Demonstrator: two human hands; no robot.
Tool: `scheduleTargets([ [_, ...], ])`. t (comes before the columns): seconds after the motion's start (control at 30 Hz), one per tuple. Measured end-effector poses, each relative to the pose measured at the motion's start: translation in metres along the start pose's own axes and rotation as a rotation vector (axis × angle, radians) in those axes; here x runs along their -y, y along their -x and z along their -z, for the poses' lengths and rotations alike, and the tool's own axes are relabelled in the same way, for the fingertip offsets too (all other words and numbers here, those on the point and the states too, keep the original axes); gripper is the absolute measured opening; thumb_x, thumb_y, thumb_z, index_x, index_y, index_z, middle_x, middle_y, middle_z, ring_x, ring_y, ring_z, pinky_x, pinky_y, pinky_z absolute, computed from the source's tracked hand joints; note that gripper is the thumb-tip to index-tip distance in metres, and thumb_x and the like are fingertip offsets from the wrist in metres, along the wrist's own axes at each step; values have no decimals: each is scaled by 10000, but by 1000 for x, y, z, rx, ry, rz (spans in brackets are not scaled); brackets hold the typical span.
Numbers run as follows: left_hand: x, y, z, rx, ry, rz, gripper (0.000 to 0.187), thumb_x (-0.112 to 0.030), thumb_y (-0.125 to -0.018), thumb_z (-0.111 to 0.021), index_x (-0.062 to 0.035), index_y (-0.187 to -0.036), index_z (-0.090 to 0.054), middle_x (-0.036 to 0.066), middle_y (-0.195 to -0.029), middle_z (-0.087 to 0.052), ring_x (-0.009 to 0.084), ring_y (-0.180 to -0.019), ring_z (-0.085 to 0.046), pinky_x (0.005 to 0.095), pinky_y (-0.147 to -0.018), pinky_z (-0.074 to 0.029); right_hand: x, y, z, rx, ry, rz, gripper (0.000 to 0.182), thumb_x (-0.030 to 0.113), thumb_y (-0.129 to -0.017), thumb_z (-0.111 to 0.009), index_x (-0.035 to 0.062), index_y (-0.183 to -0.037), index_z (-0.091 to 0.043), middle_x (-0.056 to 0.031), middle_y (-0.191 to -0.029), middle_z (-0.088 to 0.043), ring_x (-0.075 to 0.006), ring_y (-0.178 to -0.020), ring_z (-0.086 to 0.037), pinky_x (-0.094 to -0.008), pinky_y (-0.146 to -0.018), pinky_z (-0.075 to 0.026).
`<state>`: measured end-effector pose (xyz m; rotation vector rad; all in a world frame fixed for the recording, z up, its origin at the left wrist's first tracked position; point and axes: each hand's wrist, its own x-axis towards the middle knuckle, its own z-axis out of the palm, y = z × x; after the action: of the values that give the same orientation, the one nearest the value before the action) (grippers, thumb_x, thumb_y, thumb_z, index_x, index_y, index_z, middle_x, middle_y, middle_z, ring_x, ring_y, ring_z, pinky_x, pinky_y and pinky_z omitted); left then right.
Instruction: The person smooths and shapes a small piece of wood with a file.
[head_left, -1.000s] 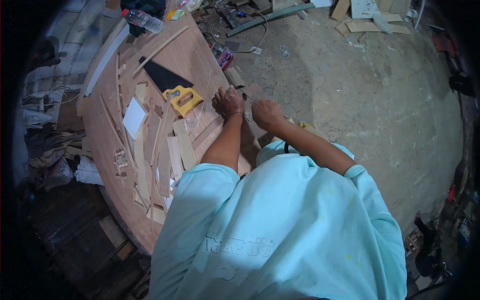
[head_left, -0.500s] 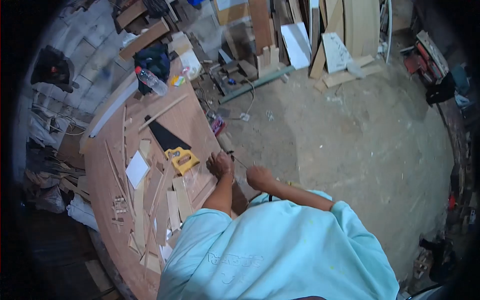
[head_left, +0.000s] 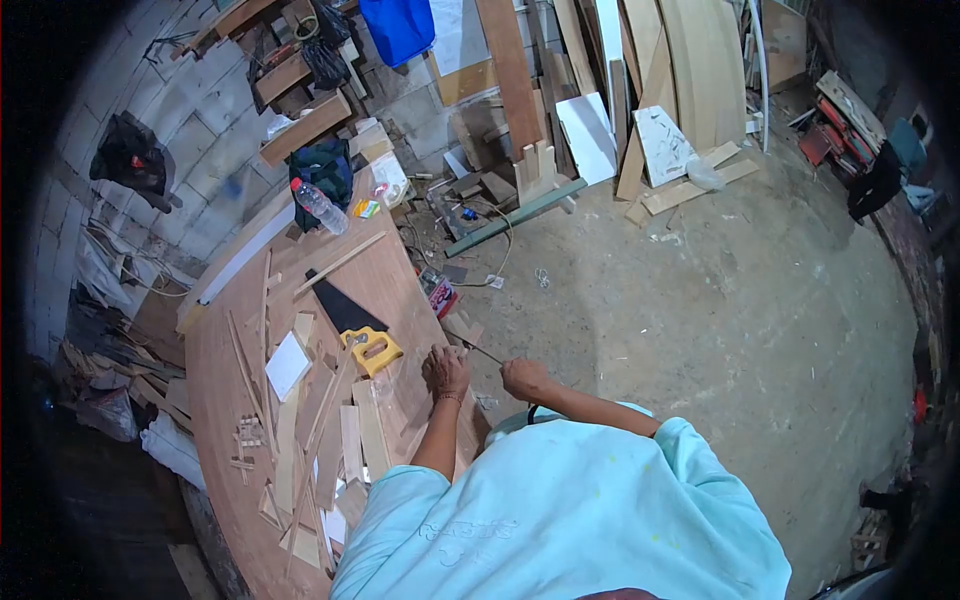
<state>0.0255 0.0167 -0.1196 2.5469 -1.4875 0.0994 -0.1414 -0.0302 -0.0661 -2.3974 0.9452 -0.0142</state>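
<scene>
My left hand rests at the right edge of the wooden table, its fingers bent and pressed together over something hidden beneath them. Beyond the edge, my right hand is closed around one end of a thin dark rod-like tool. The tool slants up and left from my right fist, its far end just past my left fingers. A handsaw with a yellow handle and black blade lies flat on the table, left of my left hand. Wood strips lie nearer my body.
A plastic bottle with a red cap lies at the table's far end. A white tile-like piece is among the strips. Boards lean on the back wall, and a green bar lies on the floor before them.
The camera view has shifted, so the table and floor objects appear lower and slightly right. More of the thin tool now shows between my hands, which remain at the table edge.
</scene>
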Motion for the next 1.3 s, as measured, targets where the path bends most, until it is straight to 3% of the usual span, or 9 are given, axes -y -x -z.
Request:
scheduleTargets([
  [0.13, -10, 1, 11, -16, 33, 17, 244, -246, -716, -544, -42, -849, -531, 139, -902, -471, 276, -884, -465, 379, -785, -350, -2, 6, 3, -15, 40, -35, 258, 193, -777, -408, -17, -764, -557, -200, -727, -581, -343, -681, -577, -434, -575, -459],
  [0.27, -29, -15, 39, 279, 428, 318, 282, -197, -701, -548, 20, -876, -505, 222, -985, -500, 336, -928, -491, 376, -786, -387, 0, 14, 21, -16, -7, -119, 266, 244, -784, -426, 11, -779, -554, -193, -712, -579, -344, -669, -574, -449, -558, -444],
  [0.33, -40, -21, 61, 129, 538, 243, 285, -160, -722, -531, 42, -911, -465, 241, -940, -523, 351, -900, -506, 400, -778, -394, -3, 17, 30, -131, -48, -104, 261, 268, -789, -431, 36, -776, -550, -193, -686, -572, -350, -653, -565, -453, -546, -433],
  [0.4, -26, -52, 14, 185, 742, 301, 265, -136, -743, -524, 37, -923, -435, 220, -795, -561, 334, -764, -560, 383, -673, -438, -4, 21, 52, -218, -7, -142, 250, 280, -787, -448, 48, -782, -542, -196, -663, -562, -359, -645, -555, -451, -535, -426],
  [0.47, -55, -58, 80, 207, 866, 230, 225, -161, -787, -494, 27, -898, -441, 152, -686, -575, 244, -609, -580, 326, -565, -452, -8, 27, 74, -285, -57, -143, 239, 278, -795, -452, 52, -802, -528, -192, -642, -553, -361, -626, -546, -443, -517, -418],
  [0.57, -61, -87, 81, 266, 1251, 136, 204, -194, -814, -474, 8, -842, -463, 98, -686, -578, 136, -570, -560, 265, -524, -439, -7, 37, 105, -406, -104, -132, 231, 271, -811, -442, 49, -829, -500, -184, -634, -551, -348, -606, -548, -435, -509, -412],
  [0.77, -80, -103, 143, 570, 1620, -39, 242, -209, -834, -472, 21, -904, -500, 105, -773, -578, 145, -599, -560, 247, -566, -463, -16, 49, 138, -540, -238, -139, 244, 284, -816, -455, 47, -850, -505, -167, -603, -539, -325, -562, -532, -400, -487, -390],
  [1.0, -89, -112, 159, 659, 1571, -43, 241, -201, -814, -510, 37, -826, -549, 83, -736, -589, 134, -642, -562, 231, -598, -452, -31, 54, 145, -637, -270, -76, 274, 308, -820, -459, 43, -832, -527, -160, -521, -462, -286, -463, -476, -360, -455, -356],
  [1.3, -112, -110, 155, 189, 1315, -109, 150, -141, -755, -564, 8, -766, -558, 48, -660, -582, 87, -573, -536, 212, -513, -420, -25, 62, 152, -624, -272, -144, 252, 291, -822, -453, 43, -811, -495, -164, -552, -498, -319, -505, -497, -383, -477, -376],
])
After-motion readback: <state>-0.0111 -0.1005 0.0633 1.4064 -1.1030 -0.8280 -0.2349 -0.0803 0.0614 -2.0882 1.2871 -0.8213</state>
